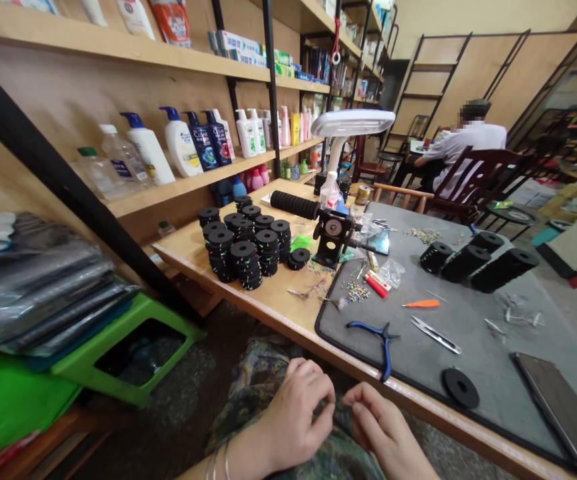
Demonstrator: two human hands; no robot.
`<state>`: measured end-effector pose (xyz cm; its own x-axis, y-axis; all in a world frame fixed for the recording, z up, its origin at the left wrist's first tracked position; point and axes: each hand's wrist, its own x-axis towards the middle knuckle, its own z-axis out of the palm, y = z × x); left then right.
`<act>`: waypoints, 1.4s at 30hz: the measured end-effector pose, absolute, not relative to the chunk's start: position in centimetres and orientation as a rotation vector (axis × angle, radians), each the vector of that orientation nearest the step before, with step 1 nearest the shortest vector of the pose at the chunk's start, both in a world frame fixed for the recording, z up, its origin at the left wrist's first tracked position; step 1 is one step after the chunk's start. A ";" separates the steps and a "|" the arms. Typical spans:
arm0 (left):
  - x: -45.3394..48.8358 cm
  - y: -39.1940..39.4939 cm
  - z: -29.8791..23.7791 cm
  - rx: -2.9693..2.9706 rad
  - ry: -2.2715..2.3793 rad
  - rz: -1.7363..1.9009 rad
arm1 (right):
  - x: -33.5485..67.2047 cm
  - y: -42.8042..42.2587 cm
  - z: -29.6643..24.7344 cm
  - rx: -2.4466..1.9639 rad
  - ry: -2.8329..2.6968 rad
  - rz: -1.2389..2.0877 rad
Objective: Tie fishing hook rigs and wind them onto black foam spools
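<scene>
My left hand (301,407), with thin bangles on its wrist, is curled over my lap in front of the table edge. Close to its right, my right hand (381,423) is also closed, thumb and fingers drawn together. A small gap separates the two hands. Anything between their fingers is hidden or too thin to make out. Nearest on the table are blue-handled pliers (384,340) and a black foam disc (461,387). Beyond them lie silver thread snips (436,335), an orange-handled tool (422,303) and a red lighter (376,285).
Stacked black foam spools (244,261) stand left of a black clamp device with a foam roller (296,204). More spools (504,270) and a phone (563,407) are on the grey mat. A lamp (353,123) rises behind; a green stool (133,353) stands left. A person sits farther back.
</scene>
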<state>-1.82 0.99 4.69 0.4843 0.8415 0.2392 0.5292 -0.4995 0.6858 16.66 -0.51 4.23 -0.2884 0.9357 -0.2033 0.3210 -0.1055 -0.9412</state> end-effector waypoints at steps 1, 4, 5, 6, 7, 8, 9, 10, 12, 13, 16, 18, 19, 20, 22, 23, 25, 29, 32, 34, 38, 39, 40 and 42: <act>-1.8 1.0 4.7 2.173 1.128 0.780 | 16.6 -0.5 4.3 -1.386 -1.593 1.420; -1.7 0.9 4.9 2.065 1.088 0.832 | 16.4 -0.5 4.4 -1.369 -1.561 1.451; -1.6 0.9 5.0 2.037 1.057 0.848 | 16.4 -0.4 4.4 -1.356 -1.561 1.463; -1.5 0.8 5.1 2.020 1.027 0.858 | 16.3 -0.4 4.4 -1.343 -1.567 1.469; -1.3 0.8 5.1 2.018 1.003 0.861 | 16.3 -0.4 4.5 -1.329 -1.582 1.470; -1.3 0.9 5.1 2.031 0.990 0.858 | 16.2 -0.4 4.5 -1.323 -1.603 1.463; -1.2 0.9 5.1 2.053 0.987 0.853 | 16.1 -0.5 4.5 -1.325 -1.630 1.450; -1.1 1.0 5.0 2.080 0.989 0.849 | 16.1 -0.5 4.6 -1.333 -1.665 1.431; -1.2 1.1 4.8 2.133 0.994 0.838 | 16.0 -0.6 4.7 -1.360 -1.744 1.375; -1.2 1.2 4.7 2.152 0.994 0.834 | 16.1 -0.7 4.7 -1.374 -1.783 1.337; -1.4 1.3 4.4 2.150 1.014 0.843 | 16.3 -0.7 4.5 -1.407 -1.855 1.218; -1.6 1.2 4.3 2.108 1.040 0.867 | 16.6 -0.7 4.3 -1.418 -1.870 1.172; -1.6 1.2 4.3 2.084 1.047 0.875 | 16.7 -0.7 4.3 -1.419 -1.877 1.167; -1.7 1.2 4.3 2.063 1.052 0.879 | 16.8 -0.7 4.2 -1.419 -1.886 1.168; -1.8 1.1 4.2 2.031 1.049 0.876 | 16.8 -0.7 4.2 -1.422 -1.902 1.181; -1.8 1.1 4.2 2.016 1.043 0.873 | 16.8 -0.7 4.2 -1.426 -1.905 1.187; -1.9 1.1 4.1 1.978 1.042 0.870 | 16.8 -0.6 4.2 -1.432 -1.901 1.191; -2.1 1.2 4.2 1.895 1.054 0.862 | 16.8 -0.6 4.4 -1.441 -1.896 1.201; -2.1 1.2 4.3 1.848 1.043 0.861 | 16.8 -0.4 4.7 -1.411 -1.908 1.261; -2.2 1.3 4.2 1.820 1.064 0.870 | 16.9 -0.3 4.8 -1.378 -1.913 1.283; -2.5 1.5 4.3 1.776 1.101 0.859 | 17.5 -0.1 4.7 -1.413 -1.961 1.233; -2.6 1.5 4.3 1.766 1.105 0.848 | 17.6 -0.1 4.7 -1.437 -1.972 1.205; -2.6 1.6 4.4 1.753 1.112 0.833 | 17.7 0.0 4.7 -1.459 -1.978 1.173; -2.7 1.6 4.6 1.708 1.106 0.792 | 17.7 0.0 4.8 -1.482 -1.978 1.133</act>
